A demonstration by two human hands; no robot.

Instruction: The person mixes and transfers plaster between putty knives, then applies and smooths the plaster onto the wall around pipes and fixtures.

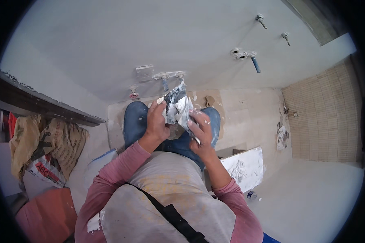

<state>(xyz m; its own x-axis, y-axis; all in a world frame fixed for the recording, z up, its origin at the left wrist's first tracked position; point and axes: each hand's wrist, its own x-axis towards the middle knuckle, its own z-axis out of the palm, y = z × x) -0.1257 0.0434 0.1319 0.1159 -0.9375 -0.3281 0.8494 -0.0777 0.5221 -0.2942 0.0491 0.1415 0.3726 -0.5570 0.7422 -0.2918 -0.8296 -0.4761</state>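
Above my knees, my left hand (155,121) is closed on the left edge of a wide metal scraper (171,115), which carries a lump of white putty (177,108). My right hand (201,128) has its fingers wrapped round a second flat scraper (185,120), tilted against the right side of the putty. White smears spot the fingers of my right hand. How the handles sit in my palms is hidden. Just beyond the blades, a blue pipe stub (165,84) sticks out of the smooth grey wall (97,52).
Beside my right leg lies a board (245,168) heaped with white putty. A switch box (145,73), a red-rimmed pipe fitting (133,92) and another blue pipe (256,65) stand on the wall. Brown paper sacks (65,141) and an orange bucket-like object (48,216) are at left.
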